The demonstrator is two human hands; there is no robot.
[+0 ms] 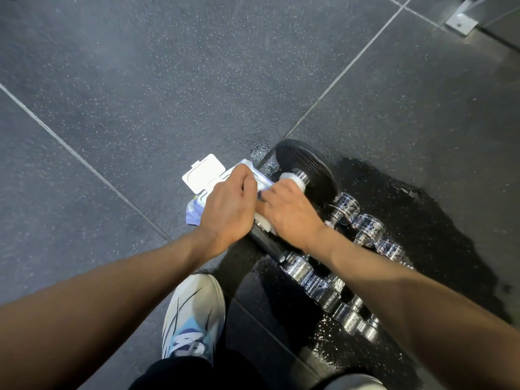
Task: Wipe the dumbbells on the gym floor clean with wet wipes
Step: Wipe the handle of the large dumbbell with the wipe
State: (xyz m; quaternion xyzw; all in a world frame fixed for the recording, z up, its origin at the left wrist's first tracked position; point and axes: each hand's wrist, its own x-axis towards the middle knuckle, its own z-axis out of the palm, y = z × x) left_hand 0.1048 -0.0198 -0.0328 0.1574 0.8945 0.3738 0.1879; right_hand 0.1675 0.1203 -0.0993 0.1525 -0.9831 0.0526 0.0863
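Wraps white wipe (294, 180) round handle of black dumbbell (309, 167) on floor (140, 80) with right hand (289, 212), fingers curled. Curls fingers of left hand (228, 204) above open wipes pack (204, 174); grasp unclear. Notes chrome dumbbells (365, 229) just beside.

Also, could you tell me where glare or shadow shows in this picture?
Head view: glare sparkles on the chrome dumbbells; a dark patch, shadow or wet, covers the floor beside them; the wipe in the right hand looks washed out.
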